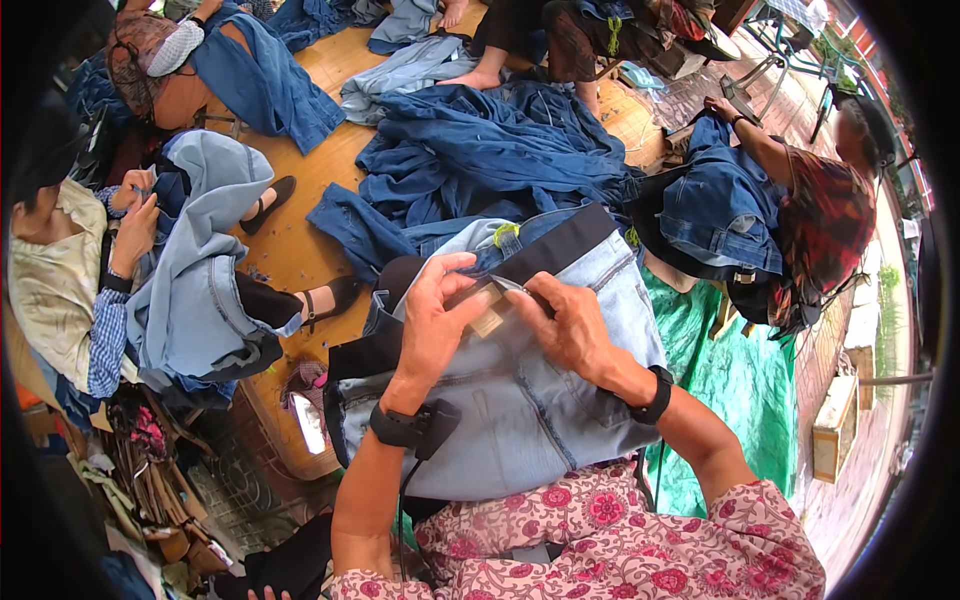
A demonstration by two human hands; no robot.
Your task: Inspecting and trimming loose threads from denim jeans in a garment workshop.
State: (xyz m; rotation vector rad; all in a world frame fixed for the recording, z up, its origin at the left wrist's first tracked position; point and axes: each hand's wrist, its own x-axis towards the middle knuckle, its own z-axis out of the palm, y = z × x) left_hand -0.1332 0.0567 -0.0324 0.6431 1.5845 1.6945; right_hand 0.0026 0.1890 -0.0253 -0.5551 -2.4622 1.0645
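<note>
A pair of light blue jeans [460, 430], wrong side out with seams showing, lies across my lap. A wide black band [560, 245] runs along its upper edge. My left hand [435, 310] is closed on the cloth near this band, thumb and fingers pinched together. Just to its right, my right hand [575, 325] pinches the same edge; a small dark sliver shows at its fingertips, too small to name. Between the hands lies a tan label [487, 318] on the inner side of the jeans. A yellow-green tie [506, 233] sits at the band's far edge.
A heap of dark blue jeans [480, 150] covers much of the wooden platform [320, 185] ahead. Co-workers sit around it, one at left with light jeans [205, 250], another at right with dark jeans [725, 205]. Green sheeting [735, 390] spreads at my right, near a box [835, 428].
</note>
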